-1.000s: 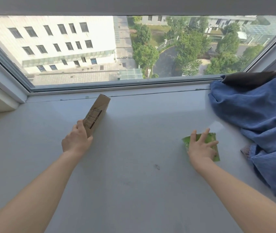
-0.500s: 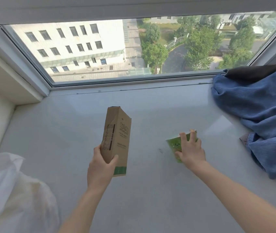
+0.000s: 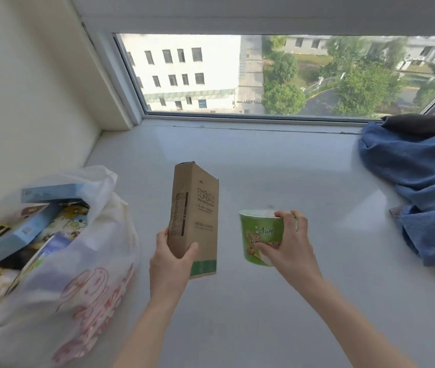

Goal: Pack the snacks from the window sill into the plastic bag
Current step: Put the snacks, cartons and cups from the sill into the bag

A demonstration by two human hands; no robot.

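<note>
Now your left hand (image 3: 170, 264) grips the brown carton (image 3: 194, 221) at frame centre, your right hand (image 3: 289, 244) holds the green noodle cup (image 3: 257, 235) beside it, above the window sill (image 3: 277, 160); the plastic bag (image 3: 78, 282) sits lower left.

The tall box (image 3: 195, 216) is matt brown cardboard with a green printed band at its base. The green cup (image 3: 260, 236) has a glossy printed wrap. The plastic bag (image 3: 86, 274) is thin, translucent white film with red print. The window sill (image 3: 264, 166) is smooth, faintly shiny. The blue cloth (image 3: 423, 187) looks soft and crinkled.
</note>
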